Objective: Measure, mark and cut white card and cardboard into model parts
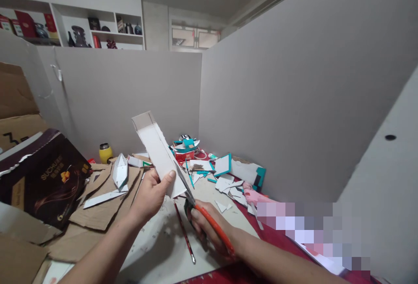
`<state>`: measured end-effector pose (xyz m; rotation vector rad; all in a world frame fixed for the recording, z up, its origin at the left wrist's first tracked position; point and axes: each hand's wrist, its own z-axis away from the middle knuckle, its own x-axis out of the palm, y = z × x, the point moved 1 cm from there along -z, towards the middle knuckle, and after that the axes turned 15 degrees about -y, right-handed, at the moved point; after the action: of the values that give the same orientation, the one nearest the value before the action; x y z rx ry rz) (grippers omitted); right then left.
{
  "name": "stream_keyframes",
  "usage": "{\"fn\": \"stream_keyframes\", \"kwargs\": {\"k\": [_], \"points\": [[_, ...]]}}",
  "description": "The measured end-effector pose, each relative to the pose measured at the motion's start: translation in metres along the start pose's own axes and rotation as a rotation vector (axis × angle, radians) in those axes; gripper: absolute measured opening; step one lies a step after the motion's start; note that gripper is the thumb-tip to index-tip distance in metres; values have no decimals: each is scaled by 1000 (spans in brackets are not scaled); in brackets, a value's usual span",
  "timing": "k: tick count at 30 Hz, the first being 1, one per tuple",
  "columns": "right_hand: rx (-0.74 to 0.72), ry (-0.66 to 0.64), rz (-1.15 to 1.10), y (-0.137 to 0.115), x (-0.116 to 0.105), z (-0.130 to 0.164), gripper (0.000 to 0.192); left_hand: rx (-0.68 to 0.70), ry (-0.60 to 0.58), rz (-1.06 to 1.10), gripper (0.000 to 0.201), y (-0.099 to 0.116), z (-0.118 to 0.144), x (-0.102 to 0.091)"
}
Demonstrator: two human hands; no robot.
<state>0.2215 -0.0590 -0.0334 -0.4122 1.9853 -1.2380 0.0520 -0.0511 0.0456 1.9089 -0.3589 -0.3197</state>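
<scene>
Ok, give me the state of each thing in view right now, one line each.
left hand: gripping the white card strip, held up off the table
white card strip: tilted, its lower edge at the blades
right hand: fingers through the scissor handles
orange-handled scissors: blades at the strip; how far open, unclear
red pencil: lying flat on the table
yellow bottle: upright, capped

— Where does the cardboard strip (158, 153) sit?
— Above the surface (163, 249), left hand (148, 197) under it, scissors (202, 214) at its right edge, in the right hand (209, 231).
— And round about?
— Box (42, 179) far left, bottle (105, 153) behind, pencil (184, 234) between the hands, scraps (225, 179) to the right.
</scene>
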Motion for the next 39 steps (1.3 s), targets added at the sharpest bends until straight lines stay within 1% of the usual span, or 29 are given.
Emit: {"fn": "stream_keyframes", "kwargs": {"k": [5, 10, 12, 17, 19, 28, 35, 39], "points": [[-31, 26, 9, -8, 2, 2, 52, -6, -8, -3, 36, 1, 0, -1], [-25, 48, -20, -7, 5, 3, 50, -8, 5, -4, 34, 2, 1, -1], [-28, 43, -30, -5, 5, 3, 50, -4, 36, -8, 34, 3, 1, -2], [-63, 21, 24, -4, 7, 2, 51, 61, 193, -34, 33, 8, 1, -9], [-77, 17, 48, -4, 7, 1, 51, 78, 217, -55, 37, 8, 2, -11], [-79, 4, 73, -14, -2, 0, 48, 59, 148, -113, 36, -4, 1, -6], [-95, 39, 67, -3, 2, -2, 50, 39, 122, -117, 36, -2, 0, -8], [-78, 38, 72, -2, 3, -1, 49, 39, 127, -111, 36, -2, 0, -8]]}}
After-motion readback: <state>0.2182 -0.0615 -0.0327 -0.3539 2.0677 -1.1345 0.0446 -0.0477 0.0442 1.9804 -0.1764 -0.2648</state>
